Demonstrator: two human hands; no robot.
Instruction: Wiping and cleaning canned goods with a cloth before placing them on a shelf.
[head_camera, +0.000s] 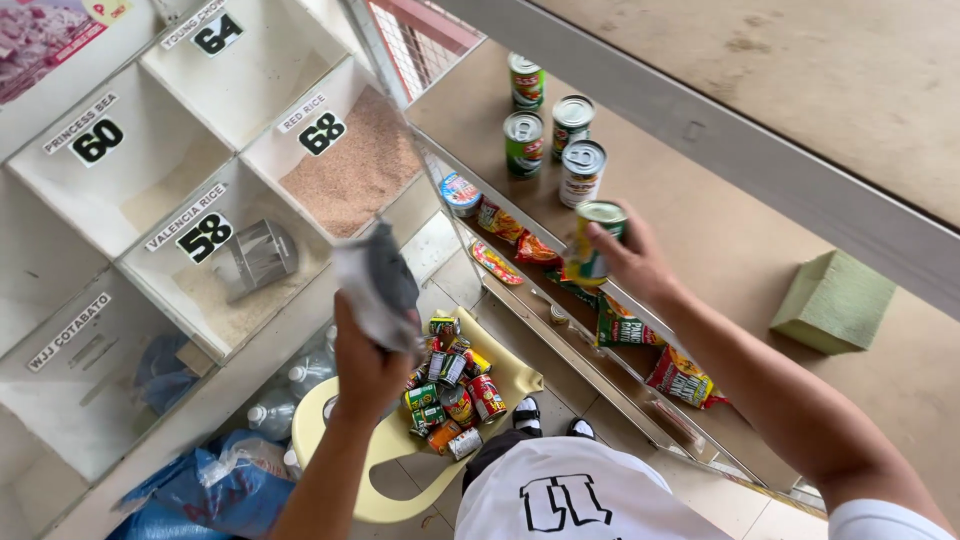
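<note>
My right hand (637, 262) grips a green-and-yellow tin can (592, 240) just above the brown shelf top (720, 230), next to several upright cans (560, 140) standing in a group. My left hand (368, 362) is raised and closed on a crumpled grey and white cloth (378, 283). Below it a pale yellow plastic chair (400, 445) carries a heap of small cans (450, 390).
White rice bins (200, 180) with labels fill the left; one holds brownish grain, another a metal scoop (258, 256). Snack packets (620, 325) lie on the lower shelf. A green sponge block (832, 300) sits on the shelf top. Water bottles and blue bags lie on the floor.
</note>
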